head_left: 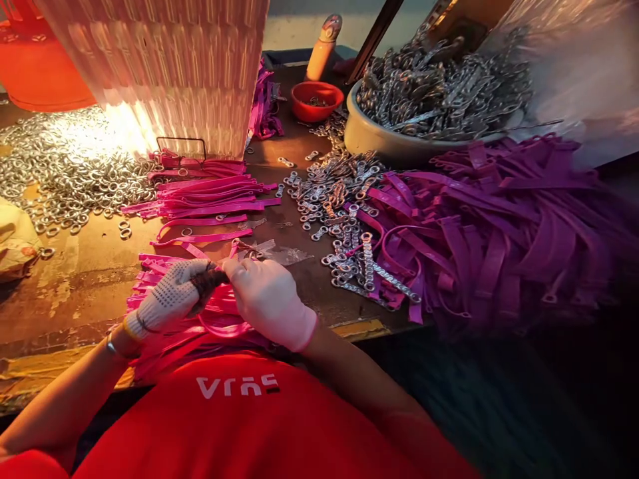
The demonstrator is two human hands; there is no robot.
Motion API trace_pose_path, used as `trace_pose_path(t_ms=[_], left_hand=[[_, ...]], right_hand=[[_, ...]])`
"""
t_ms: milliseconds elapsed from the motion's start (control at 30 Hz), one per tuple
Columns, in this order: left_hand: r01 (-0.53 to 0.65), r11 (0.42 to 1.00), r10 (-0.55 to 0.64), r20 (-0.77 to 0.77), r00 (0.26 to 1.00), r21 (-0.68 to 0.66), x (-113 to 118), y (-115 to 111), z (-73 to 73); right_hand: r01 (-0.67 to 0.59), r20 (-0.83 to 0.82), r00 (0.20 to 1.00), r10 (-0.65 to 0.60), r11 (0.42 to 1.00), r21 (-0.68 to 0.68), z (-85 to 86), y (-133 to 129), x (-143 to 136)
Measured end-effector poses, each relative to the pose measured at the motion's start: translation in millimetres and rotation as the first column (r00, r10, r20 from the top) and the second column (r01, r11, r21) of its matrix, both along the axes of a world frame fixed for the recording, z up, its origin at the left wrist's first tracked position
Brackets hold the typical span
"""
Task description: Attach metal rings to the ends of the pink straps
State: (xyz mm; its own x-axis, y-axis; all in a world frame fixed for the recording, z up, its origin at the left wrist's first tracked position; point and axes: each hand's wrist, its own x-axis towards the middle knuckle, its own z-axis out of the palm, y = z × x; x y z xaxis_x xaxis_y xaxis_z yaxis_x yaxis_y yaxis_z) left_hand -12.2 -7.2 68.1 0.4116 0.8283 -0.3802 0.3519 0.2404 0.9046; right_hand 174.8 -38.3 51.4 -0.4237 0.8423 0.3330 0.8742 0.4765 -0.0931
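Both hands meet over a pile of pink straps at the table's front edge. My left hand, in a white dotted glove with dark fingertips, is closed; what it grips is hidden. My right hand, in a plain white glove, is pinched beside it. The looped end of a pink strap sticks up just beyond the right fingers, with a small metal piece near it. Further back lies a row of pink straps. Thin clear plastic scraps rest just past the hands.
Loose metal rings cover the left, beneath a ribbed translucent panel. Metal chain-like links lie right of centre. A grey basin heaped with metal pieces, a red bowl and a large purple strap heap stand right.
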Motion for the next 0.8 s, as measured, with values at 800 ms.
trace_pose_path(t_ms=[800], left_hand=[[0.005, 0.880, 0.031, -0.069, 0.997, 0.475, -15.1, -37.4, -31.8]], right_hand=[[0.075, 0.138, 0.990, -0.020, 0.910, -0.408, 19.1, -11.5, -17.4]])
